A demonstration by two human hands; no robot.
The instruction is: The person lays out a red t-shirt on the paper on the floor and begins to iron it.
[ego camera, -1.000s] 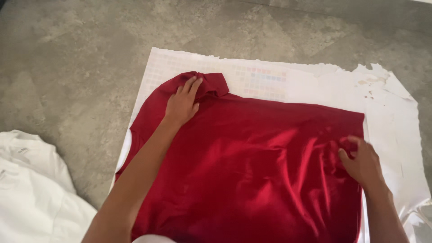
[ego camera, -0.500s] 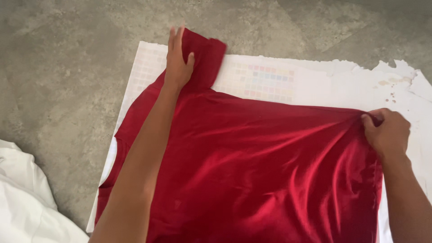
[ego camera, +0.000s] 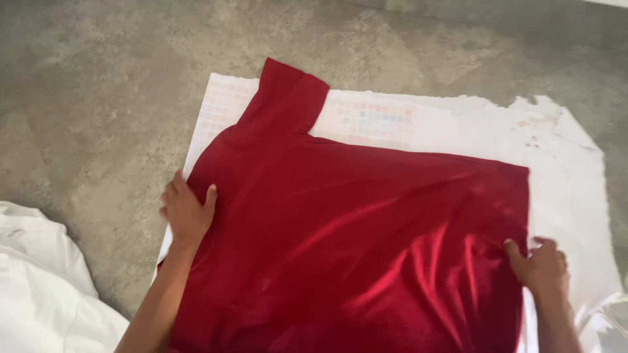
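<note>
A shiny red shirt (ego camera: 366, 229) lies spread over a large white paper sheet (ego camera: 569, 163) on the floor. One short sleeve (ego camera: 288, 98) points toward the far left, laid flat. My left hand (ego camera: 188, 212) rests at the shirt's left edge, fingers apart, thumb on the red cloth. At the lower right corner, my right hand (ego camera: 540, 265) has its fingers curled on the fabric's edge; the grip is partly hidden.
Grey concrete floor (ego camera: 98, 78) surrounds the sheet. A heap of white cloth (ego camera: 39, 287) lies at the lower left. The sheet's far right edge (ego camera: 556, 111) is torn and uneven.
My left hand left the sleeve and came back to the shirt's left edge. My right hand drew nearer along the right edge. The sleeve now lies stretched out flat.
</note>
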